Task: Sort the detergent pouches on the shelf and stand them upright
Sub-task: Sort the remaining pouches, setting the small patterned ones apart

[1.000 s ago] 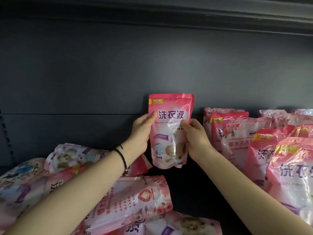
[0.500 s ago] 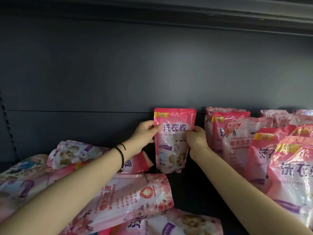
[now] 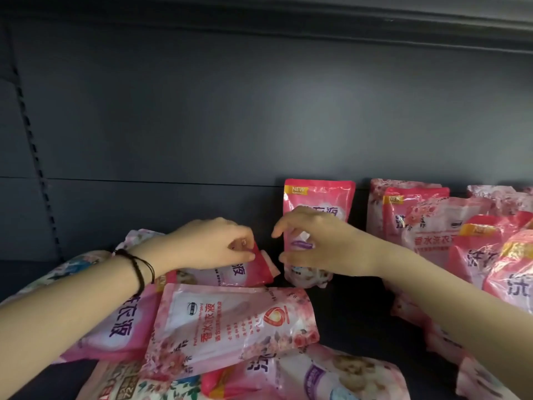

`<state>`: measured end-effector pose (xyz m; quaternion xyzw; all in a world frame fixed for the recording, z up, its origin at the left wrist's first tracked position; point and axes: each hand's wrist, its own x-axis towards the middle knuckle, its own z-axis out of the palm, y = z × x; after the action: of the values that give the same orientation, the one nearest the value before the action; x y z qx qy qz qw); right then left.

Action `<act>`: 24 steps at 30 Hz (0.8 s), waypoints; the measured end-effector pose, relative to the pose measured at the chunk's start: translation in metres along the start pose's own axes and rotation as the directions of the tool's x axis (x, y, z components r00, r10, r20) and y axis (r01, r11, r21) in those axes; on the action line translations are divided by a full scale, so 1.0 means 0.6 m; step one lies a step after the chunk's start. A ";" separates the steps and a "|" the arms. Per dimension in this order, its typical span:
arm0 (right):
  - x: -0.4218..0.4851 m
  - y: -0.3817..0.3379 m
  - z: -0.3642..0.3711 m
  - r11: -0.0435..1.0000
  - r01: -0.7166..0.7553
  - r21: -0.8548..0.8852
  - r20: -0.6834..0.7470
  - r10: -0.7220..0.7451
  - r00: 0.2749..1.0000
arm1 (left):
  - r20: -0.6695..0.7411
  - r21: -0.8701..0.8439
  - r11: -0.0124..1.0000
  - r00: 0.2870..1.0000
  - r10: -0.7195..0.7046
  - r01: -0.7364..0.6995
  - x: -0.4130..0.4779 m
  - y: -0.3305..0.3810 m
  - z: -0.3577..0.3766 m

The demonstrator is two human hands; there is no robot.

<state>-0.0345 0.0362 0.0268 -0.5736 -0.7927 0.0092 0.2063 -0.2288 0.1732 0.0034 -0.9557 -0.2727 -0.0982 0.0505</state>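
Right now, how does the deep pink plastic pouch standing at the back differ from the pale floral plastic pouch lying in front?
The deep pink pouch stands upright; the pale floral pouch lies flat, print sideways. The deep pink pouch bears a yellow NEW tag, the pale floral pouch a round red logo. Both are glossy.

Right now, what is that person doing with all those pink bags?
A person is sorting detergent pouches on a dark shelf. The left hand pinches the corner of a flat pouch lying at the left. The right hand is open in front of an upright pouch at the back. A row of pouches stands at the right.
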 end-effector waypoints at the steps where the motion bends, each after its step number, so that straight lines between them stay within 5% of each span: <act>1: 0.008 -0.009 0.006 1.000 0.023 -0.020 0.049 -0.022 0.999 | 0.025 0.074 0.997 1.000 0.001 -0.003 -0.012 -0.006 -0.003; 6: 0.049 -0.051 0.045 0.979 0.087 -0.183 0.215 -0.047 0.975 | 0.115 0.290 0.957 0.993 -0.039 0.004 -0.085 -0.051 -0.003; 12: 0.092 -0.085 0.100 0.931 0.135 -0.339 0.344 -0.011 0.939 | 0.132 0.248 0.969 0.991 -0.027 -0.007 -0.131 -0.094 0.033; 19: 0.117 -0.092 0.150 0.986 -0.075 -0.147 0.501 0.140 0.854 | -0.105 -0.116 0.993 0.994 -0.013 0.001 -0.130 -0.077 0.033; 24: 0.111 -0.072 0.131 0.950 -0.254 0.183 0.274 0.199 0.941 | -0.344 -0.104 0.993 0.939 0.008 -0.047 -0.121 -0.061 -0.004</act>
<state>-0.1174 0.0995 -0.0134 -0.6296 -0.7351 0.1919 0.1624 -0.3090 0.1664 -0.0084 -0.9291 -0.2404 -0.2772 0.0453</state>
